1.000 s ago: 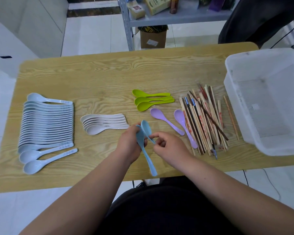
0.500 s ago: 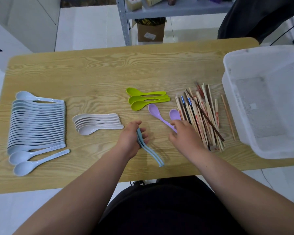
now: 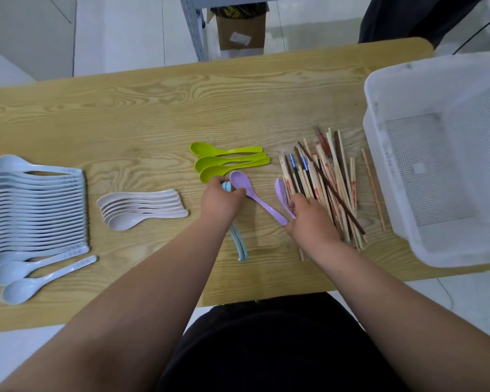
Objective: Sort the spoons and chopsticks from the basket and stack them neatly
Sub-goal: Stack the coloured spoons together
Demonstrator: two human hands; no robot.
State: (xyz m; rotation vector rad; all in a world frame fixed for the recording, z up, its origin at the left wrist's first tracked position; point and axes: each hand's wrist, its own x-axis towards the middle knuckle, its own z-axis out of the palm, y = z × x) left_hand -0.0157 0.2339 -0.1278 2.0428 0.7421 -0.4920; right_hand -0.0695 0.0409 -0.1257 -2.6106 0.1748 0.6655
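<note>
My left hand rests on the bowls of two nested blue spoons lying on the wooden table; their handles stick out toward me. My right hand grips the handle of a purple spoon, tilted on its side. A second purple spoon lies flat between my hands. Three green spoons lie just beyond. A loose pile of chopsticks lies to the right, partly under my right hand. Grey spoons and white spoons are stacked on the left.
A white plastic basket stands at the table's right end, with nothing visible inside. Beyond the far edge stand a metal shelf leg and a cardboard box. A person in dark clothes stands at the far right.
My left hand carried the two blue spoons away from me and set them down by the green spoons. My right hand went to the purple spoon by the chopsticks and tipped it up.
</note>
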